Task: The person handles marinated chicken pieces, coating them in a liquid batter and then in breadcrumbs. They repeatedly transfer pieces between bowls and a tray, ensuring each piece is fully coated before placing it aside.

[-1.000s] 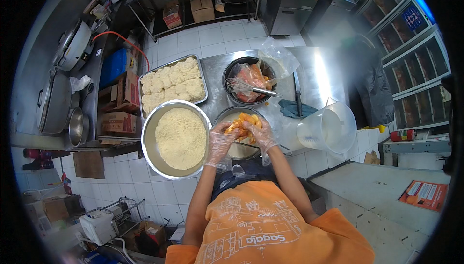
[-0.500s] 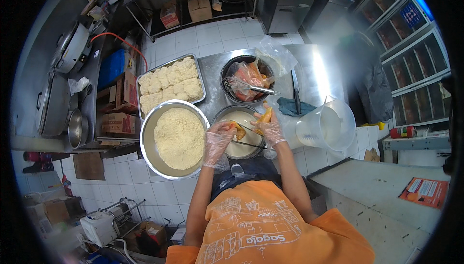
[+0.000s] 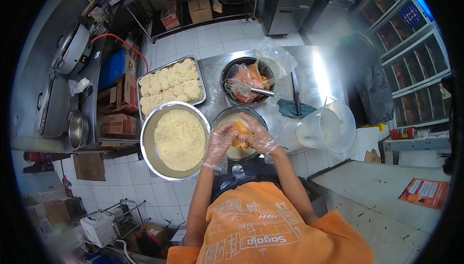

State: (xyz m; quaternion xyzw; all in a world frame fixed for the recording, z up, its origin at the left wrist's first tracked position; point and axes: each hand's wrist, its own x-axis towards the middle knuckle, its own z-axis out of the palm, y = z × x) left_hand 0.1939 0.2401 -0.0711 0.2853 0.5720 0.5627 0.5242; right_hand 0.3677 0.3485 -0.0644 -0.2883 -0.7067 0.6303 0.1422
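Observation:
Clear plastic gloves cover both of my hands. My left hand (image 3: 222, 141) and my right hand (image 3: 258, 138) are closed together around orange-yellow marinated meat (image 3: 241, 136), apparently chicken. They hold it above a dark-rimmed bowl of pale, creamy batter (image 3: 233, 114). My fingers hide part of the meat, so I cannot tell how many pieces it is. Just left of my left hand sits a large steel bowl (image 3: 148, 154) heaped with pale yellow crumbs (image 3: 179, 141). Behind it, a metal tray (image 3: 205, 90) holds rows of crumb-coated pieces (image 3: 171, 85).
Beyond the batter, a black bowl (image 3: 224, 73) contains bagged reddish meat, with a whisk (image 3: 251, 88) across it. A plastic bag (image 3: 278, 58) drapes its rim. To the right lie a dark-handled knife (image 3: 296, 95) and teal cloth (image 3: 287, 108), beside a translucent measuring jug (image 3: 314, 128).
My hands, earlier apart with a piece of meat in each, have come together over the batter bowl. The right hand has shifted left, and the meat is now gathered between both palms.

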